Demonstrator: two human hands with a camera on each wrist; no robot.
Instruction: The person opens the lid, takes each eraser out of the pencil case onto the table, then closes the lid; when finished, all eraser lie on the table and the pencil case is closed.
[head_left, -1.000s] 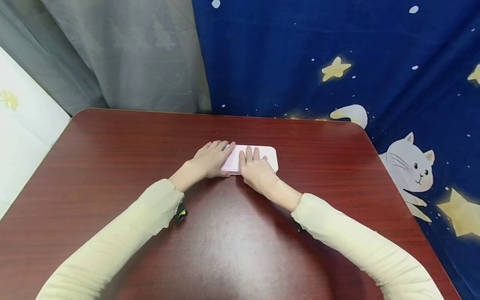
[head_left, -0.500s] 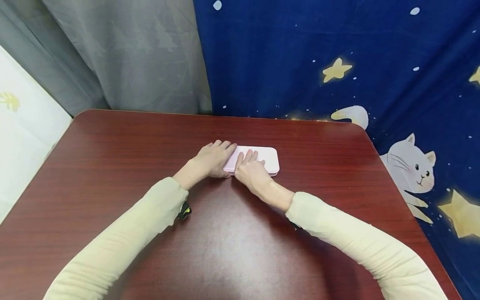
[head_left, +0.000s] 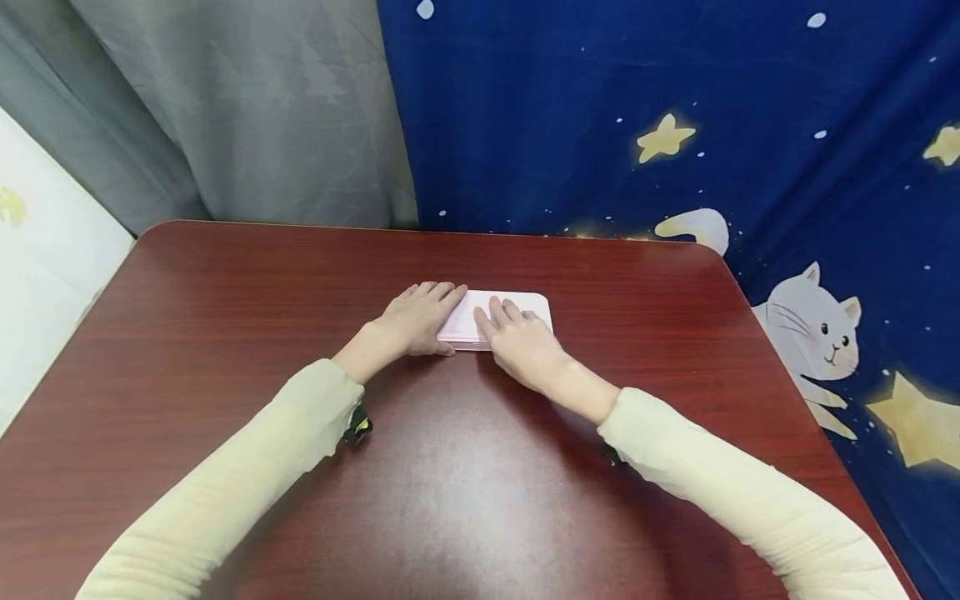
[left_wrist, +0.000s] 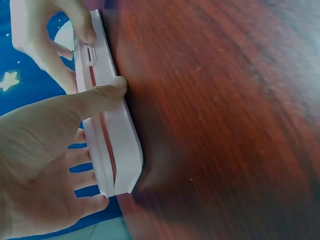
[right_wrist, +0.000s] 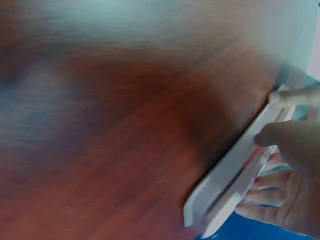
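A flat pale pink case (head_left: 537,305) with rounded corners lies on the table, and a reddish seam runs along its front side. My left hand (head_left: 408,321) holds its left end, with spread fingers over the lid and the thumb against the front. On the right part of the case is my right hand (head_left: 525,348), fingers on the lid. In the left wrist view a small catch (left_wrist: 90,55) sits on the seam, right below the right hand's thumb (left_wrist: 86,32). The right wrist view has the right thumb (right_wrist: 267,135) bent against the case's front.
The dark red wooden table (head_left: 262,275) has rounded back corners. Behind it hang a grey curtain (head_left: 285,108) and a blue one (head_left: 525,108) with stars and a cat. A white panel (head_left: 45,250) stands at the left.
My right hand first slid left along the case toward the left hand, then back to the right. The left hand has stayed on the left end. The case lies where it was.
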